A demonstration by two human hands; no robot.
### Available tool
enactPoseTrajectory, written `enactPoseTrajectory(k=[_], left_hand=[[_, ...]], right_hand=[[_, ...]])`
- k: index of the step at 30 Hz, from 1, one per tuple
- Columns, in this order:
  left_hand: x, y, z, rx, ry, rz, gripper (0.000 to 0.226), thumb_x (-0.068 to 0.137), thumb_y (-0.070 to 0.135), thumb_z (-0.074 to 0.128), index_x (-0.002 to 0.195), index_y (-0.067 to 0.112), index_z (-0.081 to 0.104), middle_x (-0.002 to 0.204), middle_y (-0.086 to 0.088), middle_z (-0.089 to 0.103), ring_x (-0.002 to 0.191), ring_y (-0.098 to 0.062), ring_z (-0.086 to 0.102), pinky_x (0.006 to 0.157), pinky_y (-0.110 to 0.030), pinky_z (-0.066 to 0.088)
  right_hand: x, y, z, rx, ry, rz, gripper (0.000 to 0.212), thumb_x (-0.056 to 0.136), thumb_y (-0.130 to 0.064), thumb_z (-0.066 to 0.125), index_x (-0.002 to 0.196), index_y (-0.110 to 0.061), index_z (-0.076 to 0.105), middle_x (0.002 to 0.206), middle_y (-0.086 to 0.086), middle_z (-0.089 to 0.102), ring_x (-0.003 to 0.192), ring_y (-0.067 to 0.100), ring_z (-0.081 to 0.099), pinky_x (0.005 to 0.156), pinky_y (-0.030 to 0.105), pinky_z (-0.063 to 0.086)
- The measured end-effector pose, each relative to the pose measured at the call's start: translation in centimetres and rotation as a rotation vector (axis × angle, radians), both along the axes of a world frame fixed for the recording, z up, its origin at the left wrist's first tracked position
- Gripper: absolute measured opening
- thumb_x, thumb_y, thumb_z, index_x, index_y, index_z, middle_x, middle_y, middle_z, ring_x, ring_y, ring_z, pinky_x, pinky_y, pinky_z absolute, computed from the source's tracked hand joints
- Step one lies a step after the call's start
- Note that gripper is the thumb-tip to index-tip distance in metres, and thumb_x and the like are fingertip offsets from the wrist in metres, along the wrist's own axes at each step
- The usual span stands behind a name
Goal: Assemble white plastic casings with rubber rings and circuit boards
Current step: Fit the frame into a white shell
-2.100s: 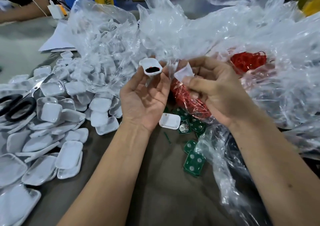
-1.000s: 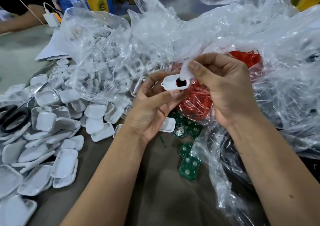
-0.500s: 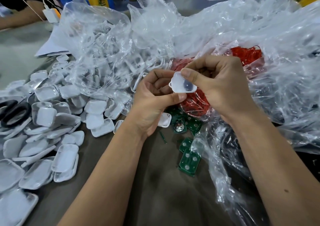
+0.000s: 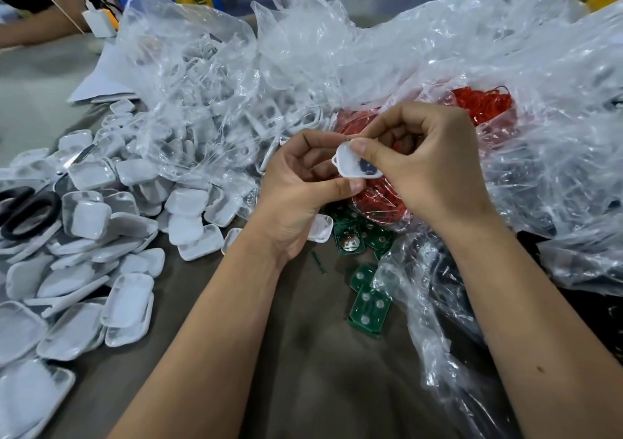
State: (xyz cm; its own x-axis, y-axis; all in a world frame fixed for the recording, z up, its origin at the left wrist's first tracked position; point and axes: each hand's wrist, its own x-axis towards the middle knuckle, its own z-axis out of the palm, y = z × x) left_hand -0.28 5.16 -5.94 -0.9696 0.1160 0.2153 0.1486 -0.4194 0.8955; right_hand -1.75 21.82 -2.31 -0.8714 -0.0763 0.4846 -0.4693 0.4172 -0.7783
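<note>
- White plastic casing (image 4: 350,164) sits pinched between both grips, raised above the table (image 4: 303,354) at scene centre.
- Left hand (image 4: 300,196): thumb under the casing's near edge, fingers curled behind it, so it's grasping the casing.
- Right hand (image 4: 421,165): thumb pressing down on the casing's top right, fingers curled behind. Also grasping it.
- Casing's long axis runs left-far to right-near; small loop tab points left, toward the left hand. Dark spot shows through at its right end.
- Both hands touch it, neither nearer. My guess: next step is seating or pressing the part home, thumbs doing the work.
- Red rubber rings (image 4: 485,103) in the clear bag (image 4: 556,135), just behind and right of the grips.
- Green circuit boards (image 4: 369,309) on the table, near side, below the hands.
- Loose casing pile (image 4: 101,270) to the left; black scissors (image 4: 27,211) at far left edge.
- Nothing between the hands and the boards; bag film crowds the right.
</note>
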Motion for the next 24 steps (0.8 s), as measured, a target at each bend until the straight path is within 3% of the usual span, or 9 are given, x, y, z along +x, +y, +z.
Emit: enactPoseTrajectory(k=[2, 8, 13, 16, 20, 24], left_hand=[[0.0, 0.0, -0.1, -0.006, 0.007, 0.003, 0.045, 0.067, -0.02, 0.075, 0.104, 0.002, 0.062, 0.096, -0.01, 0.074, 0.088, -0.022, 0.073, 0.079, -0.035, 0.06], [0.0, 0.0, 0.0, 0.058, -0.02, -0.023, 0.043, 0.07, -0.018, 0.074, 0.105, 0.004, 0.063, 0.104, -0.011, 0.076, 0.095, -0.021, 0.074, 0.079, -0.031, 0.059], [0.0, -0.4, 0.1, 0.191, -0.105, -0.154, 0.045, 0.08, -0.013, 0.067, 0.121, 0.004, 0.061, 0.116, -0.012, 0.074, 0.108, -0.024, 0.07, 0.096, -0.037, 0.057], [0.0, -0.7, 0.4, 0.318, -0.187, -0.261, 0.048, 0.089, -0.007, 0.06, 0.136, 0.001, 0.056, 0.126, -0.015, 0.069, 0.118, -0.03, 0.067, 0.102, -0.043, 0.055], [0.0, -1.0, 1.0, 0.408, -0.252, -0.321, 0.042, 0.097, 0.0, 0.05, 0.139, 0.001, 0.053, 0.131, -0.021, 0.066, 0.118, -0.037, 0.066, 0.097, -0.043, 0.058], [0.1, -1.2, 1.3, 0.456, -0.314, -0.347, 0.044, 0.095, -0.001, 0.048, 0.138, -0.004, 0.053, 0.131, -0.023, 0.063, 0.111, -0.038, 0.067, 0.09, -0.043, 0.061]], right_hand=[[-0.1, 0.1, -0.1, 0.016, 0.006, -0.015, 0.013, 0.081, -0.022, 0.089, 0.082, -0.014, 0.079, 0.07, -0.009, 0.072, 0.055, 0.001, 0.059, 0.054, 0.015, 0.045], [-0.2, 0.3, -0.2, 0.008, -0.019, -0.017, 0.017, 0.081, -0.029, 0.089, 0.08, -0.015, 0.079, 0.069, -0.001, 0.072, 0.054, 0.005, 0.056, 0.052, 0.025, 0.047], [0.0, 0.3, -0.3, -0.132, -0.053, 0.048, 0.024, 0.081, -0.026, 0.09, 0.086, -0.008, 0.075, 0.079, 0.016, 0.073, 0.071, 0.042, 0.067, 0.061, 0.055, 0.057], [0.1, 0.4, 0.0, -0.216, -0.062, 0.092, 0.021, 0.087, -0.021, 0.085, 0.091, -0.006, 0.071, 0.085, 0.021, 0.071, 0.079, 0.047, 0.065, 0.068, 0.061, 0.057], [0.3, 0.7, 0.7, -0.08, 0.075, 0.082, 0.005, 0.092, -0.016, 0.078, 0.093, -0.014, 0.074, 0.081, 0.012, 0.071, 0.072, 0.035, 0.063, 0.063, 0.05, 0.054], [0.4, 0.8, 1.0, 0.106, 0.159, 0.076, 0.007, 0.089, -0.016, 0.081, 0.095, -0.015, 0.078, 0.087, 0.003, 0.072, 0.071, 0.025, 0.064, 0.065, 0.043, 0.054]])
